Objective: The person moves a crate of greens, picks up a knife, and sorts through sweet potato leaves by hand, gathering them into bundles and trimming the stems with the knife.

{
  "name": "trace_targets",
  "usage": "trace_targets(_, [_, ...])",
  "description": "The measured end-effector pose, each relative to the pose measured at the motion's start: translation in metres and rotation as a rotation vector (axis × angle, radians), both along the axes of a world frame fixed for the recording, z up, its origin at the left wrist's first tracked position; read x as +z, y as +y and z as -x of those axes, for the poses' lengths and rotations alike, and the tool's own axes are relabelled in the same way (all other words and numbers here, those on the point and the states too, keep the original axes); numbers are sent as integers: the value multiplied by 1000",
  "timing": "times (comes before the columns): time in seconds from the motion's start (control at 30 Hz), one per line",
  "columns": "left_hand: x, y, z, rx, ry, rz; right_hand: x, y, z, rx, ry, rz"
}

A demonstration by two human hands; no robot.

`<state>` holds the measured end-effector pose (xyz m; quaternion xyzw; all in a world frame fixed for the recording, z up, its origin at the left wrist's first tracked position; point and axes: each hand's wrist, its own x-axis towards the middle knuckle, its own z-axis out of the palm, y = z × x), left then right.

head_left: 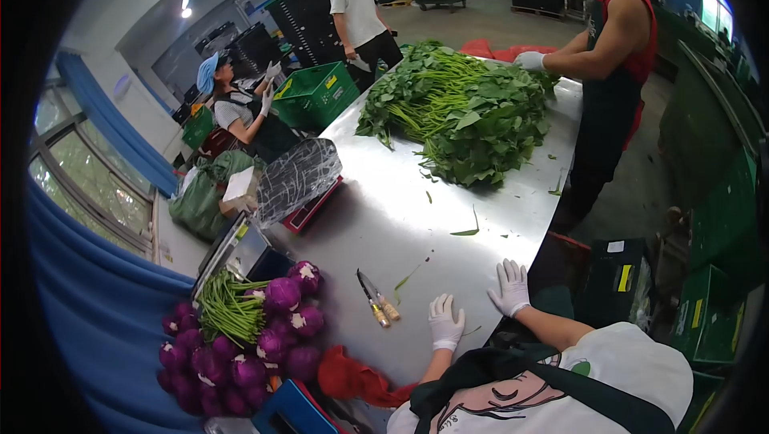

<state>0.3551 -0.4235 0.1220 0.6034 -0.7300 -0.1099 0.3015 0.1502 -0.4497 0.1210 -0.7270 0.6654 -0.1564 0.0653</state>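
Toward five and four o'clock, the gloved left hand [446, 322] and right hand [510, 288] rest palm-down on the steel counter [376, 230], each grip apart and holding nothing. Two wooden-handled knives [377, 307] lie at six o'clock, near the left hand but untouched; leafy green stems [456, 110] sit heaped at one o'clock, well apart from both. Handling looks idle, between steps; taking a knife would call for reaching toward nine o'clock
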Motion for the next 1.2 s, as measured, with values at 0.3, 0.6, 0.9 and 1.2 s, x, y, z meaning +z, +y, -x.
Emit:
trace_targets(0.3, [14, 8, 6, 80, -17, 28, 1, 0, 1, 0, -25, 22])
trace_targets(0.6, [3, 5, 0, 20, -76, 8, -3, 0, 4, 6, -43, 45])
trace_targets(0.9, [4, 1, 3, 61, -21, 21, -5, -2, 5, 2, -49, 50])
trace_targets(1.2, [3, 3, 1, 51, -52, 26, -3, -1, 3, 0, -48, 42])
